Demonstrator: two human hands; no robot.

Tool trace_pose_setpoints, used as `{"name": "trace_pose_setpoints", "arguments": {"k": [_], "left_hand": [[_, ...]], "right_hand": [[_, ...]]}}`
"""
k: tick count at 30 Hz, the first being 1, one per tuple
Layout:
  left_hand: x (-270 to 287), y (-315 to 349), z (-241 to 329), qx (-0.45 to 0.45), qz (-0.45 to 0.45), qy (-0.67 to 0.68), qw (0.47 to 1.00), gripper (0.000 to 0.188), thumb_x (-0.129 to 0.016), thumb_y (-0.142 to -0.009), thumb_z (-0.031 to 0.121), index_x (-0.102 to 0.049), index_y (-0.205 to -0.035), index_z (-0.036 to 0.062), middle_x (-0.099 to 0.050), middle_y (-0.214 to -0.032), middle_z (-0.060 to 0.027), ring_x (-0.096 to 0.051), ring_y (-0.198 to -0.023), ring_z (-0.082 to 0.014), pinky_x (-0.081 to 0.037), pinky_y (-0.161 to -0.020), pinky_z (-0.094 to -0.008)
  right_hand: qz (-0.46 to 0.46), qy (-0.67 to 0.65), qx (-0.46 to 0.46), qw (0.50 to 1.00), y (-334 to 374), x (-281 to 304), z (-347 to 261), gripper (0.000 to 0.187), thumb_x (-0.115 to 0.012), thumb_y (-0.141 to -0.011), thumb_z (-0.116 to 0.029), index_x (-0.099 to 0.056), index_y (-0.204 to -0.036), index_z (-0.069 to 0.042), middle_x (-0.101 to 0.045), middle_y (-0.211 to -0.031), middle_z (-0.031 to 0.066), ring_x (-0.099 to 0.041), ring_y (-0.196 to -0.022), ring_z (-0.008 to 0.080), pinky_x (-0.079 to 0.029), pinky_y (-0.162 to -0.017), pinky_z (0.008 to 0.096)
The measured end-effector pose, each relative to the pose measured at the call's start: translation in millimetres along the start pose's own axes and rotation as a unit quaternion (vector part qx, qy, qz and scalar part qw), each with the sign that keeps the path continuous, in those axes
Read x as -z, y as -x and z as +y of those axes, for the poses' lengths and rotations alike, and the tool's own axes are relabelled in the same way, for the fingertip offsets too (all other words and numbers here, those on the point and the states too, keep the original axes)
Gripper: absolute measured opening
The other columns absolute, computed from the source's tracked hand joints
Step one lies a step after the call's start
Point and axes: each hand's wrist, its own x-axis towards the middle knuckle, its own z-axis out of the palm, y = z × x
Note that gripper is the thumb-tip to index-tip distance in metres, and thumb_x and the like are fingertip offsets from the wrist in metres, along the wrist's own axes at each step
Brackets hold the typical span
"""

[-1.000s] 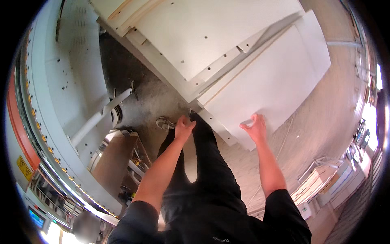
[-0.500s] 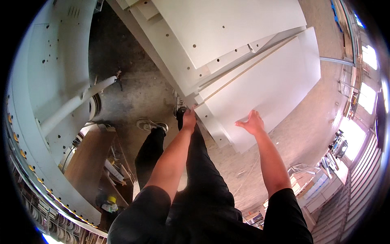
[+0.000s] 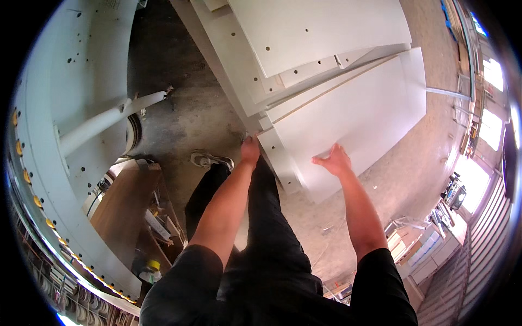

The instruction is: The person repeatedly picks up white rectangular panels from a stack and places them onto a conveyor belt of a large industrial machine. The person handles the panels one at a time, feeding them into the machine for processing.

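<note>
The loose white board (image 3: 359, 119) lies askew beside the drilled white boards (image 3: 326, 27). The right hand (image 3: 336, 157) is over it, thumb spread wide, gripping nothing visible. The left hand (image 3: 250, 150) is by its near corner; its finger hold cannot be told. Leftward, a pipe (image 3: 111, 123) juts from a pale machine (image 3: 89, 81) above a scrap bin (image 3: 128, 195).

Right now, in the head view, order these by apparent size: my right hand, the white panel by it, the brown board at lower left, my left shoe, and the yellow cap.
1. White panel
2. Brown board
3. Right hand and left shoe: too alike to rank
4. Yellow cap
</note>
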Motion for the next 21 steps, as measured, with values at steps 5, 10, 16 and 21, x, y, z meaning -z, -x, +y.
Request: {"name": "trace_pose_setpoints", "arguments": {"k": [5,10,16,21], "left_hand": [[55,23,48,0.135,-0.026,0.063,0.989,0.052,-0.049,-0.104,0.047,-0.066,-0.111,-0.0017,-0.069,-0.114,-0.0231,-0.066,-0.105,-0.0404,-0.052,-0.089,-0.046],[152,82,91,-0.006,-0.005,-0.049,0.999,0.043,-0.057,-0.103,0.041,-0.064,-0.117,0.0005,-0.07,-0.115,-0.0196,-0.068,-0.107,-0.0356,-0.052,-0.093,-0.041],[285,212,107,-0.12,0.159,0.001,0.98,0.022,-0.067,-0.102,0.021,-0.064,-0.118,0.0057,-0.071,-0.108,-0.0104,-0.069,-0.099,-0.0201,-0.053,-0.088,-0.0347],[343,291,53,-0.041,0.242,-0.086,0.965,0.015,-0.068,-0.099,0.014,-0.066,-0.111,0.0055,-0.069,-0.099,-0.0093,-0.068,-0.089,-0.0202,-0.054,-0.082,-0.0341]], "right_hand": [[-0.054,0.019,-0.024,0.998,26,-22,-23,0.102,-0.084,-0.069,-0.069,-0.054,-0.133,0.004,-0.057,-0.137,0.0218,-0.054,-0.131,0.0356,-0.047,-0.107,0.0467],[-0.044,0.028,0.002,0.999,54,-33,-47,0.115,-0.08,-0.068,-0.077,-0.051,-0.137,0.01,-0.057,-0.14,0.024,-0.053,-0.134,0.036,-0.047,-0.108,0.0454],[-0.079,0.046,-0.006,0.996,54,-50,-68,0.125,-0.079,-0.066,-0.081,-0.047,-0.14,0.014,-0.057,-0.142,0.0286,-0.056,-0.133,0.039,-0.047,-0.109,0.0458],[-0.06,0.07,0.042,0.995,34,-85,-58,0.104,-0.076,-0.074,-0.076,-0.061,-0.133,0.008,-0.066,-0.132,0.0269,-0.063,-0.124,0.0401,-0.05,-0.105,0.0453]]}}
